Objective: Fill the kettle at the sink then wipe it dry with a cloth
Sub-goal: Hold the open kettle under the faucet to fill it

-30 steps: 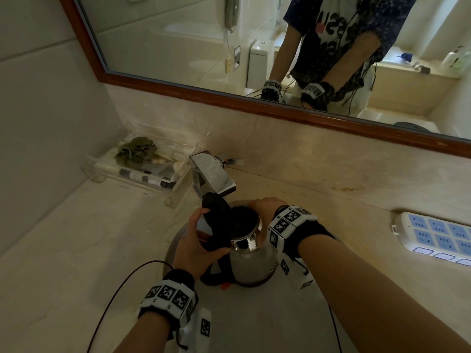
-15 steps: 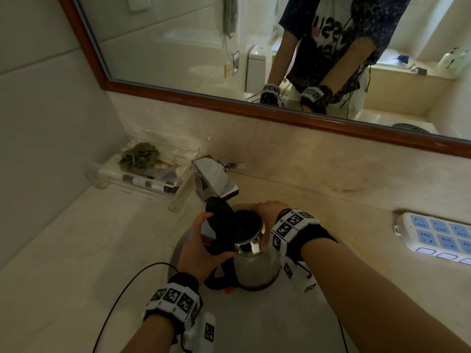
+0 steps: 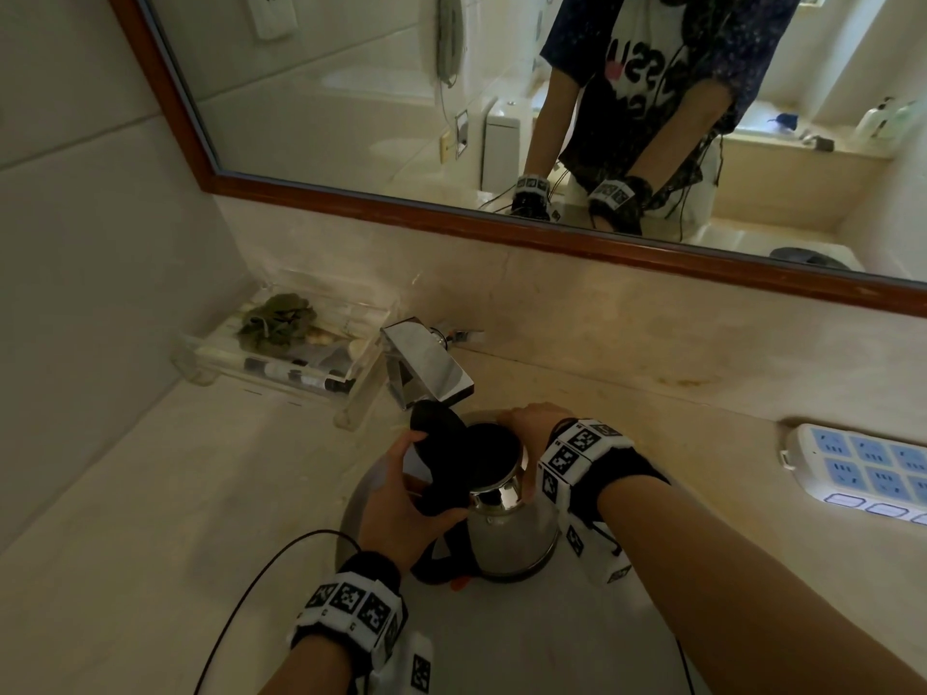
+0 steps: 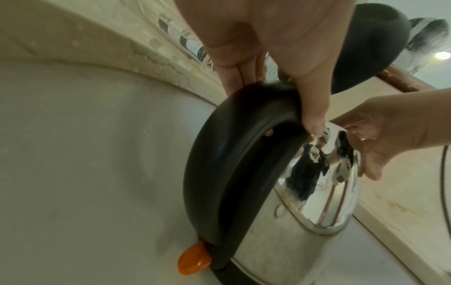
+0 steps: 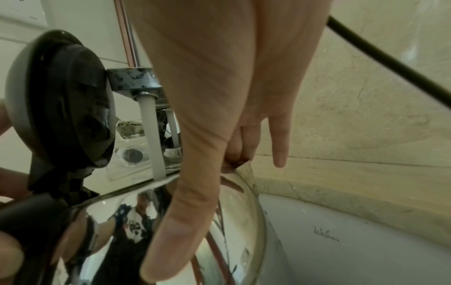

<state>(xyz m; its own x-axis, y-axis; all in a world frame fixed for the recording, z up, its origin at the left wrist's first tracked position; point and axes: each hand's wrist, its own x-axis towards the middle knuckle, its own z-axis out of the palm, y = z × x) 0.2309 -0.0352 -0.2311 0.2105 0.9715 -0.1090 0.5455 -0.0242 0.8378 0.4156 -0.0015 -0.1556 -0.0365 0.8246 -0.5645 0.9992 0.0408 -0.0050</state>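
Note:
A steel kettle (image 3: 511,534) stands in the white sink (image 3: 501,639) under the chrome faucet (image 3: 426,363), its black lid (image 3: 436,433) swung open. My left hand (image 3: 401,509) grips the black handle (image 4: 219,164), thumb over the top; an orange switch (image 4: 194,261) sits at the handle's foot. My right hand (image 3: 531,428) holds the kettle's rim on the spout side, thumb (image 5: 180,221) laid on the shiny body and fingers curled at the edge. A stream of water (image 5: 153,138) runs from the faucet (image 5: 134,81) into the kettle's mouth. No cloth is in view.
A clear tray (image 3: 200,351) of toiletries stands on the counter left of the faucet. A white and blue power strip (image 3: 863,469) lies at the right. A black cable (image 3: 251,594) trails from my left wrist. The wood-framed mirror (image 3: 451,213) runs along the back wall.
Both hands keep their hold and the kettle stays under the faucet. Only the head view has shifted a little.

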